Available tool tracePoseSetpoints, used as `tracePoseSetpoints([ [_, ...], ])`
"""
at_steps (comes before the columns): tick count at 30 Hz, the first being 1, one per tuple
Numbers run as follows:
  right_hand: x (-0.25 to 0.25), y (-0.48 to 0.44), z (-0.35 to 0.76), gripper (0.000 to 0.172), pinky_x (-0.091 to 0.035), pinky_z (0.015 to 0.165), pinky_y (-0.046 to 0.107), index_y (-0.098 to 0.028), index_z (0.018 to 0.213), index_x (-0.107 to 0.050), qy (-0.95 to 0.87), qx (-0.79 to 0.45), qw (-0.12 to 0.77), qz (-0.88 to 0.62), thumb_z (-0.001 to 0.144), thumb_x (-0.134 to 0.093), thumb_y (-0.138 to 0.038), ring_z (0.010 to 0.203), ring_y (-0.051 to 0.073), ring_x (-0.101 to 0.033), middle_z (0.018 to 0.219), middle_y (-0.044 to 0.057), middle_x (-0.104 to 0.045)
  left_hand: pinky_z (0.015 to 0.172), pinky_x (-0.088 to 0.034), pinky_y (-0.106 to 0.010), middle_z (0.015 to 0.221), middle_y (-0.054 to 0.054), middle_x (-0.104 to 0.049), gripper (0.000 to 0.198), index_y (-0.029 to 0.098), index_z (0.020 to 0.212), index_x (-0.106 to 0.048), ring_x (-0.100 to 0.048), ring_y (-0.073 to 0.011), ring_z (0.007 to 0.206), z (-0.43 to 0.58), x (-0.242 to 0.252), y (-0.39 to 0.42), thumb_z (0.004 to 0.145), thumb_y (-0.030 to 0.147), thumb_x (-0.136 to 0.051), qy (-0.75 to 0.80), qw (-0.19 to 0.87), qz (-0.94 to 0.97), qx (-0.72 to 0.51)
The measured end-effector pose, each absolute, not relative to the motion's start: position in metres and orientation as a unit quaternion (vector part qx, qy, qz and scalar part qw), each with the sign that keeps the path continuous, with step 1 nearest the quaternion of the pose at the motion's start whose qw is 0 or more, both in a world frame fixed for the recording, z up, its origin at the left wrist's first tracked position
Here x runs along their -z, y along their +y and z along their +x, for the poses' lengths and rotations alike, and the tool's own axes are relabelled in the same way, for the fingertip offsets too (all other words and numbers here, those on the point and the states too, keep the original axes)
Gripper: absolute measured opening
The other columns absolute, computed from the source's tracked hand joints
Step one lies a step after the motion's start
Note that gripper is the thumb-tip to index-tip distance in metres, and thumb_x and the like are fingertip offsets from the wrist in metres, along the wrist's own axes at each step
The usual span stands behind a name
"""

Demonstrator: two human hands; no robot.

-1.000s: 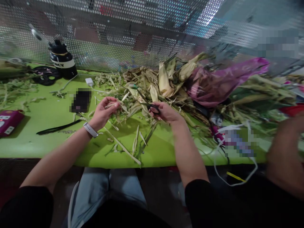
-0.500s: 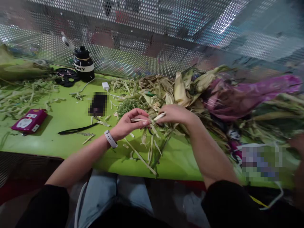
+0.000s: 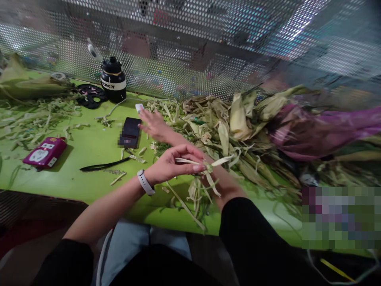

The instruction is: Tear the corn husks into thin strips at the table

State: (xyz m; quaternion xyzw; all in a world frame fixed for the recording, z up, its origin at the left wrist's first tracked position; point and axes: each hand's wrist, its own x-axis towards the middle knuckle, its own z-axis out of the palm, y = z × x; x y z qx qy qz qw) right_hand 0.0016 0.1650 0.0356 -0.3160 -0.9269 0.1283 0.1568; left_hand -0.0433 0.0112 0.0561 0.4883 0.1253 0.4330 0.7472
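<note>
Right hand [image 3: 155, 126] had quit husk [image 3: 222, 161], crossed to beside phone [image 3: 131, 129], fingers spread, holding nothing we saw; left hand [image 3: 170, 165] alone pinched husk, two-handed work apparently paused.

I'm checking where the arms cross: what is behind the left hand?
The right forearm passes behind the left hand, which holds pale strips; beyond the forearm lie husks. Whatever on the table the hand and forearm cover cannot be seen.
</note>
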Motion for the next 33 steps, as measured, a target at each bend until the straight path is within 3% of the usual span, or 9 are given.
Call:
tracePoseSetpoints([
  [3, -0.055, 0.153, 0.05, 0.066, -0.012, 0.123, 0.049, -0.007, 0.155, -0.02, -0.909, -0.074, 0.17, -0.372, 0.102, -0.039, -0.04, 0.149, 0.025, -0.029, 0.152, 0.015, -0.046, 0.07, -0.055, -0.025, 0.082, -0.005, -0.074, 0.037, 0.016, 0.095, -0.063, -0.071, -0.0137, 0.076, -0.042, -0.055, 0.012, 0.07, 0.031, -0.086, 0.136, 0.741, 0.49, -0.438],
  [5, -0.061, 0.134, 0.09, 0.058, -0.023, 0.119, 0.045, -0.007, 0.148, -0.04, -0.896, -0.021, 0.149, -0.418, 0.099, -0.046, -0.037, 0.14, 0.028, -0.042, 0.145, 0.018, -0.054, 0.07, -0.055, -0.025, 0.08, -0.003, -0.074, 0.039, 0.016, 0.095, -0.063, -0.071, -0.0133, 0.073, -0.041, -0.053, 0.013, 0.068, 0.031, -0.087, 0.148, 0.74, 0.483, -0.445],
  [7, -0.064, 0.109, 0.133, 0.045, -0.037, 0.108, 0.039, -0.009, 0.133, -0.058, -0.881, 0.002, 0.113, -0.459, 0.099, -0.045, -0.035, 0.124, 0.027, -0.056, 0.132, 0.018, -0.064, 0.07, -0.055, -0.026, 0.079, -0.002, -0.074, 0.043, 0.016, 0.095, -0.062, -0.072, -0.0142, 0.072, -0.04, -0.05, 0.015, 0.065, 0.031, -0.089, 0.175, 0.738, 0.466, -0.455],
  [10, -0.063, 0.068, 0.184, 0.03, -0.046, 0.082, 0.033, -0.018, 0.104, -0.071, -0.835, -0.015, 0.017, -0.549, 0.096, -0.048, -0.035, 0.098, 0.024, -0.066, 0.106, 0.01, -0.073, 0.07, -0.056, -0.028, 0.081, -0.002, -0.075, 0.047, 0.017, 0.099, -0.061, -0.073, -0.017, 0.073, -0.039, -0.046, 0.02, 0.064, 0.031, -0.089, 0.239, 0.726, 0.456, -0.456],
  [14, -0.053, 0.037, 0.213, 0.02, -0.04, 0.067, 0.029, -0.02, 0.095, -0.067, -0.812, -0.077, -0.066, -0.574, 0.087, -0.058, -0.036, 0.089, 0.022, -0.064, 0.098, 0.006, -0.072, 0.062, -0.051, -0.022, 0.079, -0.003, -0.075, 0.045, 0.015, 0.093, -0.063, -0.073, -0.0154, 0.072, -0.036, -0.041, 0.027, 0.06, 0.029, -0.091, 0.324, 0.683, 0.45, -0.476],
  [20, -0.037, 0.035, 0.213, 0.025, -0.044, 0.08, 0.034, -0.016, 0.101, -0.062, -0.818, -0.012, 0.062, -0.571, 0.083, -0.06, -0.034, 0.097, 0.025, -0.061, 0.106, 0.01, -0.065, 0.068, -0.052, -0.022, 0.082, -0.003, -0.076, 0.041, 0.016, 0.092, -0.068, -0.071, -0.0127, 0.073, -0.028, -0.033, 0.033, 0.059, 0.027, -0.091, 0.371, 0.667, 0.433, -0.479],
  [25, -0.032, 0.033, 0.212, 0.037, -0.046, 0.086, 0.04, -0.013, 0.105, -0.062, -0.819, 0.005, 0.033, -0.573, 0.079, -0.064, -0.039, 0.103, 0.031, -0.06, 0.111, 0.015, -0.064, 0.067, -0.051, -0.021, 0.081, -0.003, -0.076, 0.05, 0.017, 0.103, -0.069, -0.07, -0.0125, 0.075, -0.028, -0.032, 0.036, 0.06, 0.027, -0.091, 0.402, 0.647, 0.45, -0.466],
  [29, -0.033, 0.025, 0.209, 0.04, -0.047, 0.082, 0.04, -0.012, 0.106, -0.061, -0.807, -0.005, 0.01, -0.59, 0.082, -0.06, -0.043, 0.098, 0.031, -0.062, 0.109, 0.016, -0.065, 0.079, -0.054, -0.025, 0.085, -0.003, -0.076, 0.049, 0.017, 0.105, -0.069, -0.071, -0.0138, 0.08, -0.027, -0.031, 0.034, 0.062, 0.028, -0.09, 0.384, 0.647, 0.466, -0.466],
  [33, -0.033, 0.023, 0.205, 0.029, -0.048, 0.076, 0.037, -0.015, 0.103, -0.064, -0.811, -0.032, -0.013, -0.584, 0.084, -0.057, -0.036, 0.094, 0.028, -0.064, 0.104, 0.013, -0.066, 0.091, -0.053, -0.03, 0.093, -0.005, -0.075, 0.051, 0.017, 0.109, -0.068, -0.071, -0.0155, 0.089, -0.028, -0.029, 0.033, 0.063, 0.025, -0.089, 0.361, 0.636, 0.49, -0.475],
])
